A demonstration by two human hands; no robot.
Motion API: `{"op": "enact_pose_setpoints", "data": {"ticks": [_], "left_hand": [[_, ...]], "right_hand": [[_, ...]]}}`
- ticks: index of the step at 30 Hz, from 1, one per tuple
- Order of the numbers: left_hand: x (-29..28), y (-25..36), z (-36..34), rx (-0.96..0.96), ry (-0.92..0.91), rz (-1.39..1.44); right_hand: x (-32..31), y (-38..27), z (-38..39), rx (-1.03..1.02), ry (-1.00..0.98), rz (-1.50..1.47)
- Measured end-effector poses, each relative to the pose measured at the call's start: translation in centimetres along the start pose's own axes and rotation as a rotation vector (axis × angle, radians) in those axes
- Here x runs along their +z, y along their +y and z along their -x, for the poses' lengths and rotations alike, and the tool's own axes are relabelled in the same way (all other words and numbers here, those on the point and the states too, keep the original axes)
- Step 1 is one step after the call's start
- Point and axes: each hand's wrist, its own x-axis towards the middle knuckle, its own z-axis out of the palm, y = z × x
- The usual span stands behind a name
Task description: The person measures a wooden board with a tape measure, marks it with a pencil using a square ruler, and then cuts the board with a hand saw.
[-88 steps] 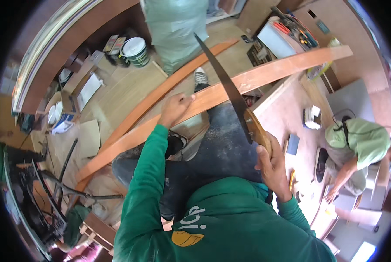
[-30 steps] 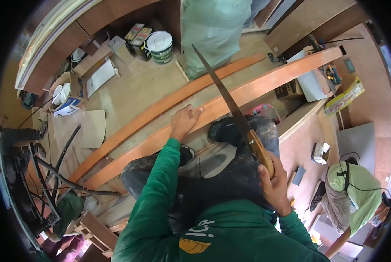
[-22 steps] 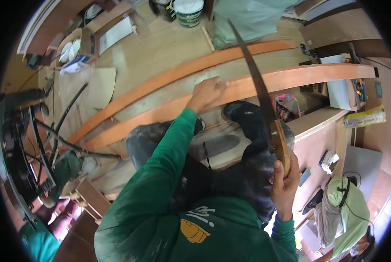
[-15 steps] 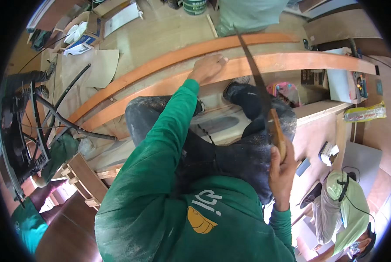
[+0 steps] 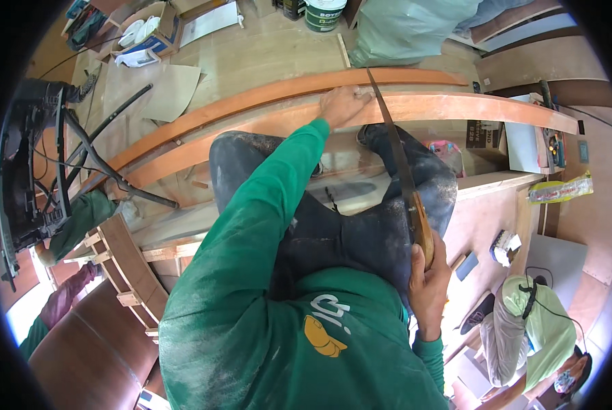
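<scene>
My right hand is closed around the wooden handle of a handsaw. Its long dark blade points away from me and crosses over a long orange-brown wooden board. Whether the teeth touch the wood, I cannot tell. Just left of the blade, my left hand grips the same board from above, with its fingers curled by the far edge. A second, similar board lies behind it, running nearly parallel. My bent legs are on the near side of the boards.
A green bag and a paint bucket stand beyond the boards. To the left are a dark metal frame and a box with white things. A co-worker in a light green shirt bends at the lower right.
The view has shifted a little. My left hand has slid right along the board, closer to the saw blade. My right hand and the saw have moved slightly left and back toward me.
</scene>
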Motion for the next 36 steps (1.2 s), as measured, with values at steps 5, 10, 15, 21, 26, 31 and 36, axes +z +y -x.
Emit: {"op": "enact_pose_setpoints", "data": {"ticks": [5, 10, 15, 21, 26, 31, 36], "left_hand": [[0.7, -0.6, -0.7, -0.001, 0.031, 0.016], [1.2, -1.0, -1.1, 0.001, 0.046, 0.008], [0.2, 0.0, -0.6, -0.013, -0.019, 0.002], [0.5, -1.0, -0.8, 0.018, 0.039, -0.018], [0.6, -0.5, -0.7, 0.024, 0.030, -0.027], [1.8, -1.6, -0.9, 0.044, 0.085, 0.026], [1.0, -1.6, -1.4, 0.021, 0.024, -0.014]], "right_hand": [[-1.3, -0.5, 2.5, 0.091, -0.046, 0.064], [-2.0, 0.1, 4.5, 0.059, -0.038, 0.096], [0.1, -0.5, 1.2, -0.027, -0.012, 0.090], [0.5, -1.0, -1.8, 0.032, -0.118, 0.038], [-1.9, 0.3, 3.2, -0.064, -0.044, 0.097], [1.6, -0.6, -4.1, -0.082, -0.081, 0.081], [5.8, 0.1, -11.1, -0.245, -0.025, 0.022]]}}
